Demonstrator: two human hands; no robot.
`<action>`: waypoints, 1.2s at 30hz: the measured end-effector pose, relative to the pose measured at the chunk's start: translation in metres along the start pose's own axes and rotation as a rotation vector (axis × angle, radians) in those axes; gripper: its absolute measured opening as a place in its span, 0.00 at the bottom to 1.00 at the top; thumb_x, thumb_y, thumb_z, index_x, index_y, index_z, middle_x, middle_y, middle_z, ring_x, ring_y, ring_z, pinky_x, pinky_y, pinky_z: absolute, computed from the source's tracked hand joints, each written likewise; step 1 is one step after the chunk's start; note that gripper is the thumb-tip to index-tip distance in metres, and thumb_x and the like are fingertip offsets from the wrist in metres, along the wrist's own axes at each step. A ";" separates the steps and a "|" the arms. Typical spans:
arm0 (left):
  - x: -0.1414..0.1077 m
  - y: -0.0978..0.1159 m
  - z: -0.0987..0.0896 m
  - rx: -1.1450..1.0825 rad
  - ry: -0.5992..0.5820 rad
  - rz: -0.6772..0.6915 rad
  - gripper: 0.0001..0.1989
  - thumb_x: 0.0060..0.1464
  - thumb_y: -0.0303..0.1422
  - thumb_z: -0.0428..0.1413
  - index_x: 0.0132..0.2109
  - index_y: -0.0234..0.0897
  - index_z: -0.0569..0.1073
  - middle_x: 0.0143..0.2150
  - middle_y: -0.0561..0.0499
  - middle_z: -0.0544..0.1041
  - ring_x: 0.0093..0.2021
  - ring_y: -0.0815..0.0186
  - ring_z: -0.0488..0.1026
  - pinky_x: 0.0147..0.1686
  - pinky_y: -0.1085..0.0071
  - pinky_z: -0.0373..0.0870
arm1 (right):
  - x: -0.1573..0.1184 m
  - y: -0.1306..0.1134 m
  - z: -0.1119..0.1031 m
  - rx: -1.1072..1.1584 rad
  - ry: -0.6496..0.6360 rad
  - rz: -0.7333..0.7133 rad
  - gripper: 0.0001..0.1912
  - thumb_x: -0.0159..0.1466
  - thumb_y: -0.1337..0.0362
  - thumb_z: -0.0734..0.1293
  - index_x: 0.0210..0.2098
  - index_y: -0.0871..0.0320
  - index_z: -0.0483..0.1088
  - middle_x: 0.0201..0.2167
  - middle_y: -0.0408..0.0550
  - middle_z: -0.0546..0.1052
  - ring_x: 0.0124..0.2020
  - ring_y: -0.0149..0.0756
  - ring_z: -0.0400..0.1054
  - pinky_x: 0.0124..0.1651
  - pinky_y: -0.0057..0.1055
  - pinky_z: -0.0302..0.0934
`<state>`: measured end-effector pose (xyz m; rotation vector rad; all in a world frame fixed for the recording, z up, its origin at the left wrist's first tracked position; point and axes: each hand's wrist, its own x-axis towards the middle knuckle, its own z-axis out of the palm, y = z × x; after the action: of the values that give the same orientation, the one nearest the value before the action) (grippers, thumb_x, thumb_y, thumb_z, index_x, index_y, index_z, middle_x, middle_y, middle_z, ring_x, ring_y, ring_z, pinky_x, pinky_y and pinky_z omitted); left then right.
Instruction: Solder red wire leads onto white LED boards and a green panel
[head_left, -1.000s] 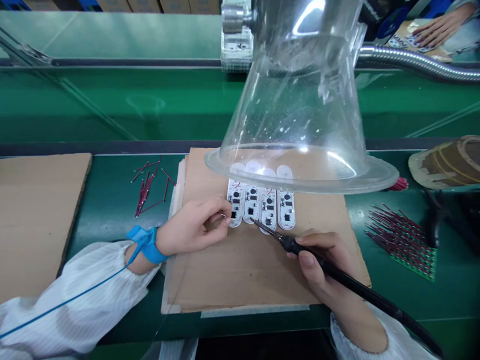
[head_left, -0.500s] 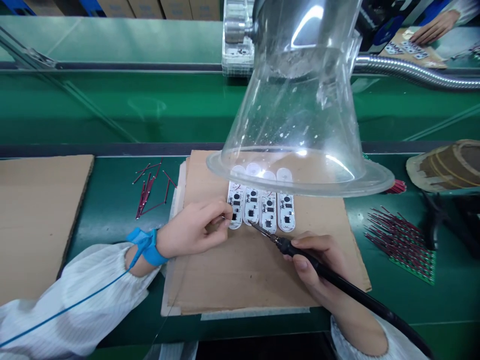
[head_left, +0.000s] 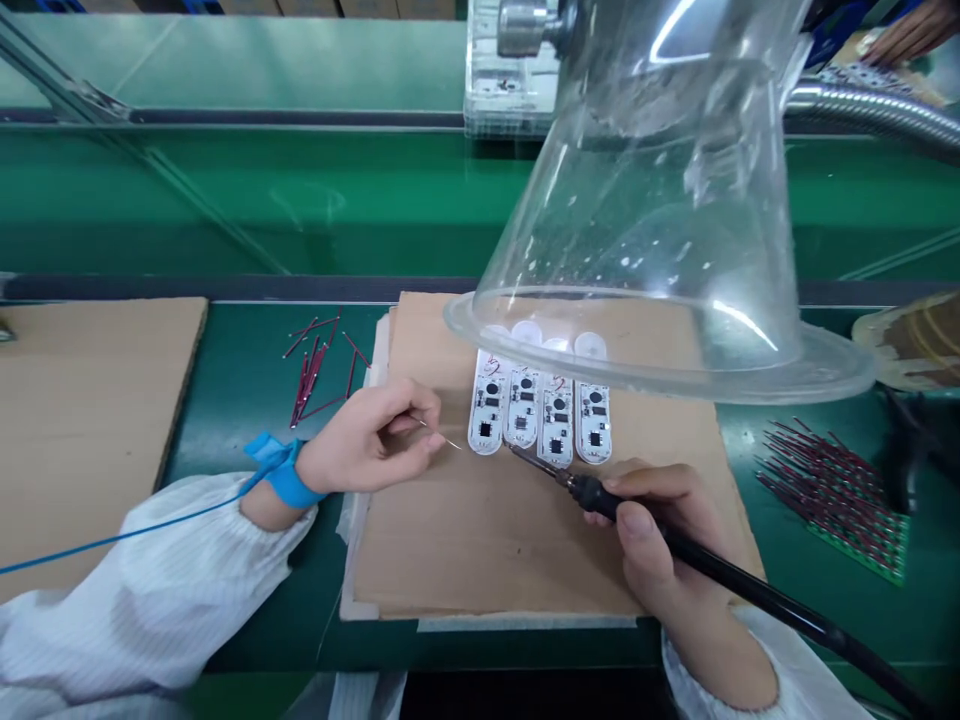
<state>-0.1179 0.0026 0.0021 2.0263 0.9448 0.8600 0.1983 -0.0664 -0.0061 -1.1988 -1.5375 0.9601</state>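
Several white circuit boards [head_left: 556,425] with rounded ends lie in a row on the brown cardboard [head_left: 480,540]. My right hand [head_left: 667,530] grips a black-handled soldering iron [head_left: 600,497]; its tip is by the lower end of the second board from the left. Left of the row, my left hand [head_left: 382,432], wearing a blue wrist strap [head_left: 289,475], pinches a thin solder wire [head_left: 447,439] whose free end points toward the boards without touching them. A clear funnel-shaped hood [head_left: 637,250] hides part of the boards' upper ends.
Loose dark red wires [head_left: 311,375] lie on the green table at left. On the right, a green board [head_left: 870,545] carries many red wires, with black pliers [head_left: 904,450] beside it. Another cardboard sheet [head_left: 90,390] lies far left. At top right is another person's hand [head_left: 911,35].
My left hand has drawn back left from the boards with the solder wire. The soldering iron tip stays near the second board's lower end. The whole view has shifted slightly.
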 end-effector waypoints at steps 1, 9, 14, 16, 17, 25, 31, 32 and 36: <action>0.000 0.000 0.000 -0.003 -0.004 0.010 0.07 0.61 0.23 0.56 0.40 0.39 0.67 0.26 0.63 0.56 0.22 0.75 0.53 0.23 0.77 0.54 | 0.000 0.001 -0.001 -0.026 -0.014 -0.002 0.05 0.73 0.58 0.71 0.45 0.51 0.74 0.35 0.46 0.80 0.30 0.35 0.79 0.30 0.29 0.76; 0.003 0.002 0.000 0.016 -0.016 -0.034 0.05 0.61 0.25 0.55 0.40 0.39 0.67 0.27 0.62 0.58 0.22 0.74 0.52 0.23 0.76 0.54 | 0.000 -0.003 -0.004 -0.177 -0.097 -0.043 0.06 0.74 0.56 0.69 0.46 0.50 0.72 0.35 0.46 0.80 0.32 0.38 0.80 0.32 0.33 0.76; 0.004 0.002 0.003 0.032 -0.021 -0.058 0.05 0.62 0.25 0.55 0.39 0.39 0.66 0.26 0.61 0.58 0.22 0.74 0.52 0.23 0.76 0.54 | 0.002 -0.001 -0.002 -0.168 -0.088 -0.063 0.05 0.73 0.58 0.69 0.46 0.50 0.72 0.34 0.46 0.80 0.31 0.36 0.79 0.30 0.30 0.75; 0.003 0.002 0.003 0.038 -0.031 -0.065 0.05 0.62 0.26 0.55 0.39 0.39 0.66 0.27 0.61 0.59 0.23 0.74 0.52 0.23 0.75 0.54 | 0.001 -0.003 -0.002 -0.167 -0.104 -0.042 0.04 0.73 0.59 0.70 0.46 0.49 0.72 0.35 0.46 0.80 0.32 0.37 0.79 0.31 0.31 0.75; 0.003 0.002 0.003 0.041 -0.034 -0.068 0.05 0.62 0.26 0.55 0.39 0.39 0.66 0.27 0.61 0.59 0.23 0.74 0.52 0.23 0.75 0.54 | 0.001 -0.003 -0.002 -0.160 -0.107 -0.034 0.04 0.73 0.59 0.70 0.46 0.49 0.72 0.35 0.46 0.80 0.32 0.37 0.80 0.31 0.31 0.75; 0.005 0.003 0.002 0.043 -0.029 -0.043 0.05 0.62 0.25 0.55 0.39 0.39 0.67 0.27 0.61 0.58 0.24 0.74 0.53 0.24 0.75 0.54 | 0.002 -0.002 -0.001 -0.090 -0.113 -0.029 0.06 0.74 0.57 0.70 0.47 0.50 0.71 0.36 0.45 0.79 0.33 0.36 0.80 0.34 0.31 0.76; 0.005 0.002 0.002 0.053 -0.035 -0.033 0.05 0.62 0.24 0.55 0.39 0.39 0.67 0.26 0.62 0.58 0.23 0.74 0.53 0.23 0.76 0.54 | 0.002 -0.001 -0.001 -0.106 -0.134 -0.024 0.06 0.74 0.57 0.70 0.47 0.50 0.72 0.38 0.45 0.80 0.33 0.36 0.81 0.33 0.31 0.77; 0.005 0.002 0.002 0.054 -0.035 -0.035 0.05 0.62 0.25 0.55 0.39 0.39 0.67 0.26 0.61 0.58 0.23 0.73 0.53 0.23 0.76 0.54 | 0.002 -0.001 -0.002 -0.093 -0.130 -0.020 0.06 0.74 0.57 0.70 0.47 0.50 0.72 0.38 0.45 0.80 0.33 0.36 0.81 0.33 0.31 0.77; 0.004 0.001 0.002 0.051 -0.029 -0.044 0.05 0.62 0.25 0.55 0.39 0.39 0.67 0.26 0.61 0.57 0.23 0.73 0.53 0.24 0.76 0.55 | -0.001 0.000 -0.001 -0.081 -0.125 0.002 0.08 0.73 0.56 0.71 0.47 0.50 0.72 0.37 0.46 0.81 0.33 0.37 0.81 0.34 0.32 0.77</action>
<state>-0.1138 0.0050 0.0034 2.0472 1.0010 0.7883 0.1995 -0.0672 -0.0061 -1.2168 -1.6885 0.9984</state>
